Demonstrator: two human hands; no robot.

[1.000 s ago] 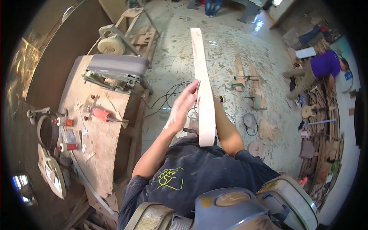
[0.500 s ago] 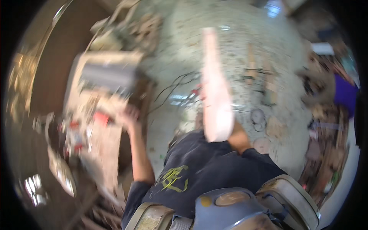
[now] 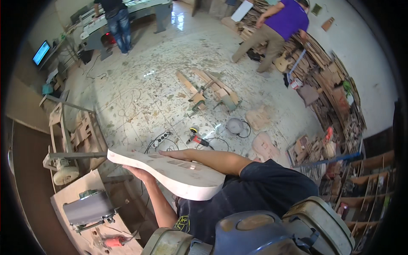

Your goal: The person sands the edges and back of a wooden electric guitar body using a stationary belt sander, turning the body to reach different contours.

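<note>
A pale wooden guitar body point(image 3: 199, 191) with curved sides and several routed pockets lies tilted across the front of my dark shirt. My left hand point(image 3: 140, 173) grips its lower left edge from beneath, palm against the wood. Along the far edge, my right hand point(image 3: 175, 154) steadies the body, its fingers reaching toward the left end and partly hidden behind the wood. Left of my left forearm stands a workbench point(image 3: 91, 180) bearing a dark grey roller-shaped machine point(image 3: 87, 208) and a red power tool point(image 3: 114, 241).
On the floor ahead are a red angle grinder point(image 3: 199, 141), a power strip point(image 3: 160, 138), clamped boards point(image 3: 221, 91) and another guitar body point(image 3: 264, 145). A person in purple point(image 3: 284, 19) stands far right by stacked wood; another person point(image 3: 118, 25) is at a machine far left.
The guitar body has swung from upright ahead of me to lying across my front. My left hand has left the workbench and taken hold of it. The view has turned toward the room.
</note>
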